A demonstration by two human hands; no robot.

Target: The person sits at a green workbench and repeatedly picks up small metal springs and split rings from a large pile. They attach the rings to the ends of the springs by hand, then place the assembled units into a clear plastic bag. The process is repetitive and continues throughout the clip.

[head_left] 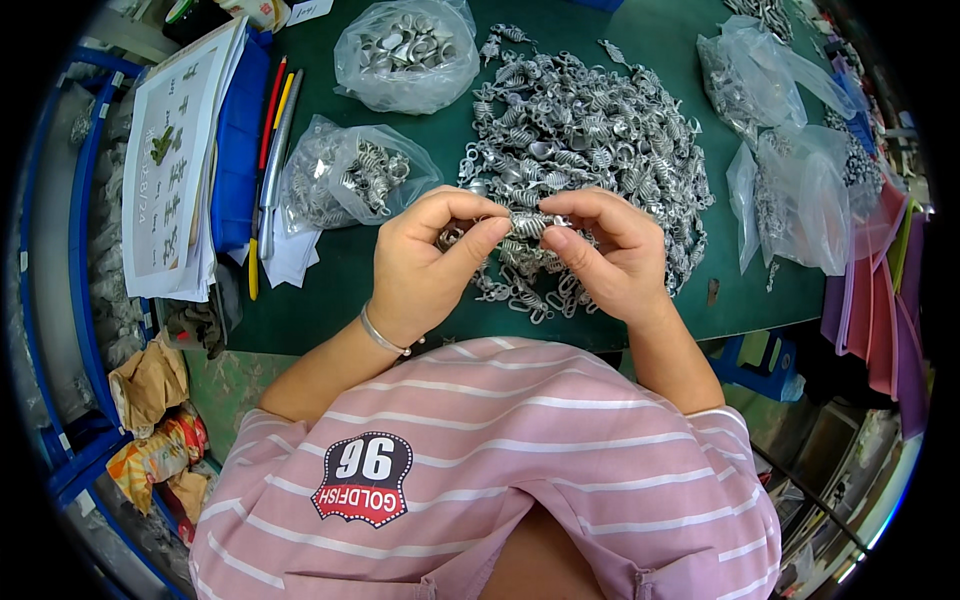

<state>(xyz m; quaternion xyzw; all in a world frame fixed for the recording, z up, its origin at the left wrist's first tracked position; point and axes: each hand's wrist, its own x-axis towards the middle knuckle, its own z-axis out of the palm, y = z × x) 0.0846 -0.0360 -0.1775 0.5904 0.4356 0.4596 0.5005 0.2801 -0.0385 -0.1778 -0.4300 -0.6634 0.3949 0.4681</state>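
My left hand [422, 258] and my right hand [628, 256] meet over the near side of a heap of silver metal pieces [590, 130]. Between them is one small ribbed silver metal piece [528, 224], lying crosswise. The left thumb and forefinger pinch its left end; the right thumb and forefinger pinch its right end. Its ends are partly covered by my fingertips. Many pieces in the heap have similar ribs, and some have loops or short chain links. Fine detail on the held piece is too small to make out.
On the green table [440, 315] stand a bag of silver parts [405, 55] and another bag [350, 180]. Pens [280, 130] lie beside a blue bin [238, 140] with papers [170, 190]. More plastic bags [800, 190] sit at right, above a blue stool [755, 360].
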